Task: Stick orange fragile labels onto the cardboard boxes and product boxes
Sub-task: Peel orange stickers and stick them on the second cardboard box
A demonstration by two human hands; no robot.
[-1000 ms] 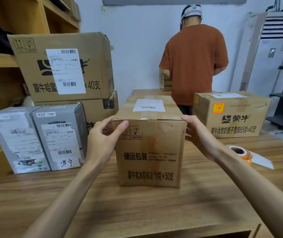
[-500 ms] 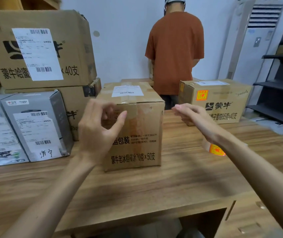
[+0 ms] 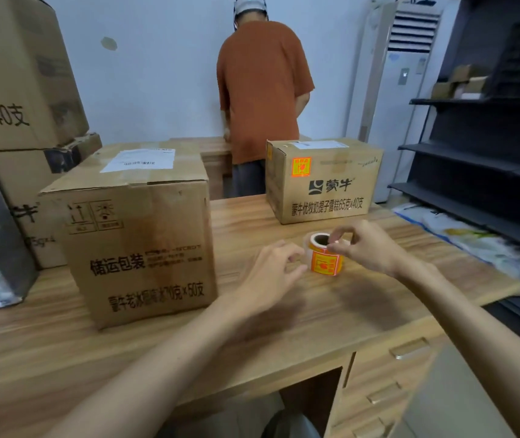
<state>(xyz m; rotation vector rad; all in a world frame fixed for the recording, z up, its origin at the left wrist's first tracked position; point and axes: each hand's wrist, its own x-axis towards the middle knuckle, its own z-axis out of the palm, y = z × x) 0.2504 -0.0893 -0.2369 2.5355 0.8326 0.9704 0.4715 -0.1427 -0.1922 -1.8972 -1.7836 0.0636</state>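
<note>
One wooden desk, right hand pinching label roll, left hand loosely curled

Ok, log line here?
right hand: pinches roll | left hand: beside roll | near box: no orange label seen | far box: labelled

pale blue wall | wooden desk | dark shelving | standing air conditioner

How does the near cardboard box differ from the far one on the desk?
The far box carries an orange fragile label on its front; the near box shows none on its visible faces. The near box is taller with a stained front; the far box is lower, wider, clean. Both are brown, with white shipping labels on top.
</note>
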